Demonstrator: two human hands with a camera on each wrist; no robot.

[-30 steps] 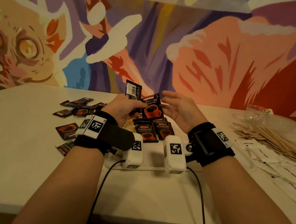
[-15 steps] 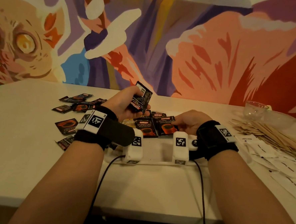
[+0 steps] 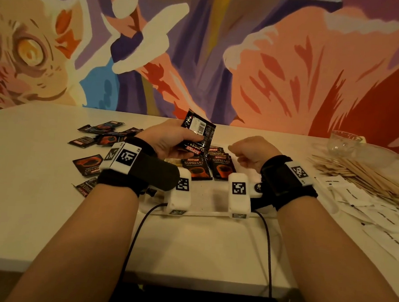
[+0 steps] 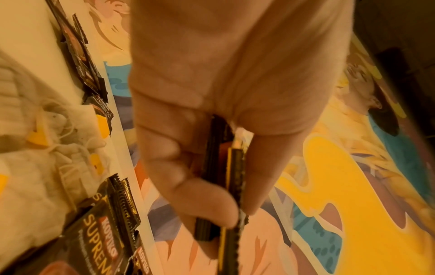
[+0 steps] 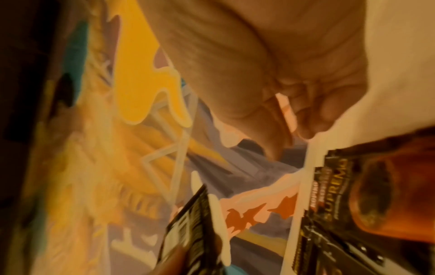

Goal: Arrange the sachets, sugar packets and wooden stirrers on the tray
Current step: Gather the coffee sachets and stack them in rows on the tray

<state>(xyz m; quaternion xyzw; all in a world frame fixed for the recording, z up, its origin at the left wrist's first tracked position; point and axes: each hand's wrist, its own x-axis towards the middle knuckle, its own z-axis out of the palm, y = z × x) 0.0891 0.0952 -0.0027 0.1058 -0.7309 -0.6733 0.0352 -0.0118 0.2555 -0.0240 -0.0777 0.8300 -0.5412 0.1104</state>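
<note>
Black coffee sachets point(image 3: 207, 166) lie in overlapping rows on the white tray point(image 3: 205, 198), which sits near the front edge of the pale counter point(image 3: 27, 198). More loose sachets point(image 3: 101, 135) are scattered on the counter to the left of the tray, well apart from its rim. To the right, wooden stirrers point(image 3: 360, 172) form a pile, and white sugar packets point(image 3: 366, 203) lie just in front of them, reaching toward the right edge. Between the tray and the front edge the counter surface is bare except for two cables. The left hand point(image 3: 168, 140) is raised above the tray's left part, and its grip pinches a few sachets point(image 3: 198, 133) between thumb and fingers point(image 4: 207, 202), held nearly upright with the barcode side facing the camera. The right hand point(image 3: 252, 154) hovers over the tray's right part, beside the rows; its fingers are curled into a loose fist and hold nothing.
</note>
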